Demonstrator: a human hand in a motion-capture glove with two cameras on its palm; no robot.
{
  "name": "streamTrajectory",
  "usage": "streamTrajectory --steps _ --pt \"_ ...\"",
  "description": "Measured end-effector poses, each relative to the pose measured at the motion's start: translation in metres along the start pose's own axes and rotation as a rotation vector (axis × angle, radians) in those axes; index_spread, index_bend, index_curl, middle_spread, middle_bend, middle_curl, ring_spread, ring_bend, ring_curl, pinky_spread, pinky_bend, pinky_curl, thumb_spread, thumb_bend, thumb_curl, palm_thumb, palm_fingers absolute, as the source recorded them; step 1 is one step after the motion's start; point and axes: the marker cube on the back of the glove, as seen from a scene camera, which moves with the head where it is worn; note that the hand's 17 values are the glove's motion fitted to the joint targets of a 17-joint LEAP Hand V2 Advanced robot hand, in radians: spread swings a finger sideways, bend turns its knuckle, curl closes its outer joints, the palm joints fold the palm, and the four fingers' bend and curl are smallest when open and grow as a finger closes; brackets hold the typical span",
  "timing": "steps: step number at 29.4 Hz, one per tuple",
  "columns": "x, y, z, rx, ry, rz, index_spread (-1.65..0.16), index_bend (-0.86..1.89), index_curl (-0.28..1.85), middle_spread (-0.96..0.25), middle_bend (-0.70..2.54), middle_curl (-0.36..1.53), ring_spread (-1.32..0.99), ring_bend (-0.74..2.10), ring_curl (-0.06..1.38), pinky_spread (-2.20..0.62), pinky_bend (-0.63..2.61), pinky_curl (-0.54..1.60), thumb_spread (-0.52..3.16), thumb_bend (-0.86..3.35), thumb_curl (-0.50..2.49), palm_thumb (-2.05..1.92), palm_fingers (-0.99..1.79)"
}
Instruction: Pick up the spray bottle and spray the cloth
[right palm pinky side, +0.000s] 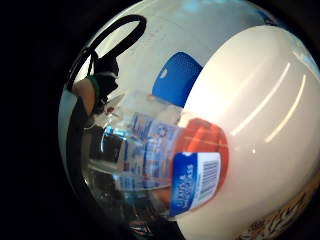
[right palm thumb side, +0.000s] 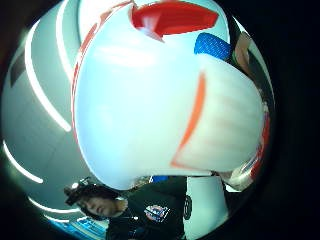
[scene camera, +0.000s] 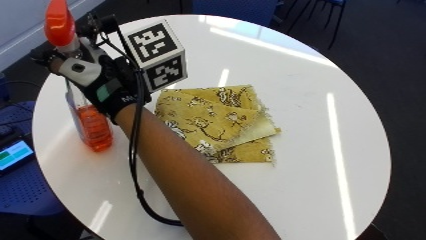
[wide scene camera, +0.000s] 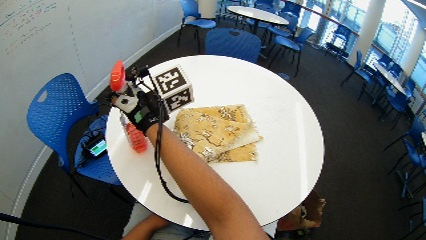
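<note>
Gloved right hand (scene camera: 100, 87) gripping clear spray bottle (scene camera: 90, 125)

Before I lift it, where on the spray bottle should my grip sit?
Stay on the narrow neck just under the orange head of the spray bottle, where the gloved right hand already grips it from the cloth side. The bottle stands upright, and its body below looks wider.
</note>
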Motion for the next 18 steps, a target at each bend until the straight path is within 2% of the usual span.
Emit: streamTrajectory --steps 9,18 --pt "-0.004 0.016 -0.022 0.006 0.173 0.035 -0.29 0.17 0.56 -0.13 0.46 0.48 -0.16 0.48 0.41 0.02 0.16 0.31 0.77 -0.07 0.66 0.75 0.92" --pt "-0.019 0.063 -0.060 0.075 0.410 -0.048 -0.34 0.10 0.46 -0.07 0.18 0.39 -0.09 0.34 0.38 0.14 0.37 0.37 0.91 -0.07 0.53 0.55 0.47"
